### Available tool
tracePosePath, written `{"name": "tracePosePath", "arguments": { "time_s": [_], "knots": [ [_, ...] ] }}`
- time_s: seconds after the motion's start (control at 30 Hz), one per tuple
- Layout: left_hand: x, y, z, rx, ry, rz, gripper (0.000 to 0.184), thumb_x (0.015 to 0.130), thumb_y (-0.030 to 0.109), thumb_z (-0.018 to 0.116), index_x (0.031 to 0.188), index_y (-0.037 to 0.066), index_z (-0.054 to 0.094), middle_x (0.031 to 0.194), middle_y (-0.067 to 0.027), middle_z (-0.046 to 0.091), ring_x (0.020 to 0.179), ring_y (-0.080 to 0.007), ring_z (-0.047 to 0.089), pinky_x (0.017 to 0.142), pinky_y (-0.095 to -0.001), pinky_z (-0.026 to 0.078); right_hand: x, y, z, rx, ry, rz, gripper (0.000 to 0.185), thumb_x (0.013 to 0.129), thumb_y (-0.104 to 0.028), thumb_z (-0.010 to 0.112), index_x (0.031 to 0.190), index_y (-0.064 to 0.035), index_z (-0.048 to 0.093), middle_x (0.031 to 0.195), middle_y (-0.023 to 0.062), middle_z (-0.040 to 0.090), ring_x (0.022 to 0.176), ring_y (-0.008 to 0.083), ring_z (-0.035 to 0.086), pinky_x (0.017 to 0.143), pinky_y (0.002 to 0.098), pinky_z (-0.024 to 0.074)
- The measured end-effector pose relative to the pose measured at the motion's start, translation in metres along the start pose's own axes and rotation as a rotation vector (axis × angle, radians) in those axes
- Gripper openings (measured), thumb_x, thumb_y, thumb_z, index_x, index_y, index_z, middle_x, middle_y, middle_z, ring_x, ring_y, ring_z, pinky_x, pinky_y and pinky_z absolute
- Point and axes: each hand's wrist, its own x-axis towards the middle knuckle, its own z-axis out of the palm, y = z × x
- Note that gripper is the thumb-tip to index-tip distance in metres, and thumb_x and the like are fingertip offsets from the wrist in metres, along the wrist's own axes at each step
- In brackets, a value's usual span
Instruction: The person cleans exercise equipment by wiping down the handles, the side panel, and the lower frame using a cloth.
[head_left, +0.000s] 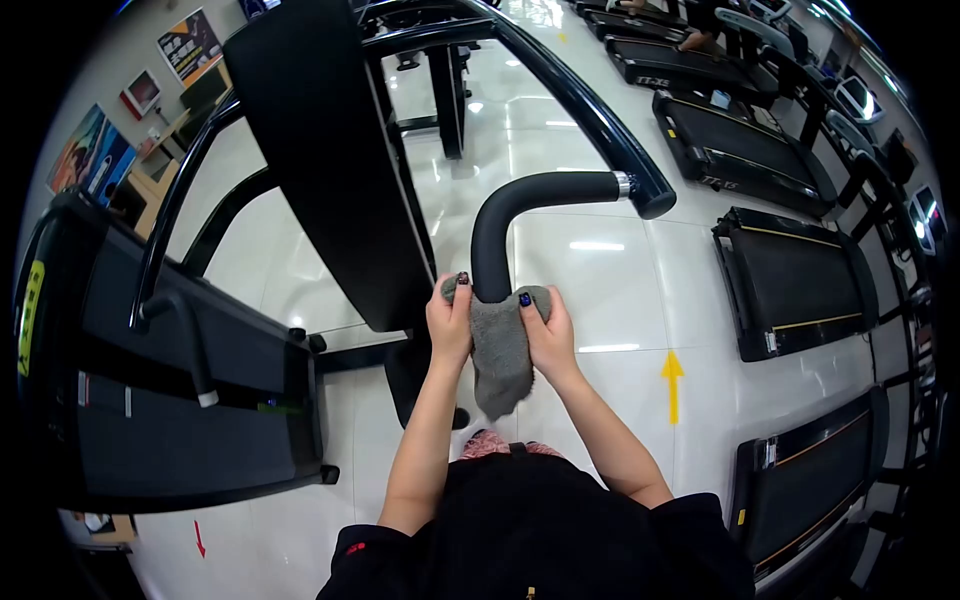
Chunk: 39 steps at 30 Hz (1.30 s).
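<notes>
At the lower end of the curved handle (490, 235), the left grip (449, 322) and right grip (550, 338) are pinching opposite sides of a grey cloth (501, 355), apparently so it is spanning that end.

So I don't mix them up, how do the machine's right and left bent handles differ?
The right handle has its lower end hidden by a grey cloth in the left hand and right hand; the left handle shows its pale tip. The right handle looks larger in this view; the left handle looks smaller. Both are dark, bent and joined to the machine's frame.
</notes>
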Motion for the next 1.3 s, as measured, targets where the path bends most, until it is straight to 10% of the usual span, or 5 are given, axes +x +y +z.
{"name": "tracePosePath", "arguments": {
  "time_s": [0.6, 1.3],
  "knots": [
    [0.087, -0.003, 0.014, -0.020, -0.118, -0.034, 0.019, 0.088, 0.018, 0.048, 0.076, 0.004, 0.048, 0.067, 0.0041, 0.042, 0.062, -0.0043, 0.036, 0.056, -0.0200, 0.031, 0.072, -0.011, 0.016, -0.185, 0.217, -0.114, 0.020, 0.086, -0.018, 0.054, 0.079, -0.0004, 0.048, 0.068, 0.0009, 0.050, 0.064, 0.0067, 0.044, 0.058, 0.0222, 0.0379],
    [-0.031, -0.023, -0.002, -0.099, 0.051, -0.130, 0.027, 0.093, 0.026, 0.041, 0.095, 0.001, 0.050, 0.086, -0.0004, 0.052, 0.078, -0.0063, 0.047, 0.071, -0.0205, 0.039, -0.008, 0.004, -0.010, -0.107, 0.014, 0.025, 0.024, 0.087, -0.022, 0.050, 0.087, 0.0023, 0.051, 0.073, 0.0084, 0.056, 0.068, 0.0119, 0.050, 0.064, 0.0265, 0.0414]
  ]
}}
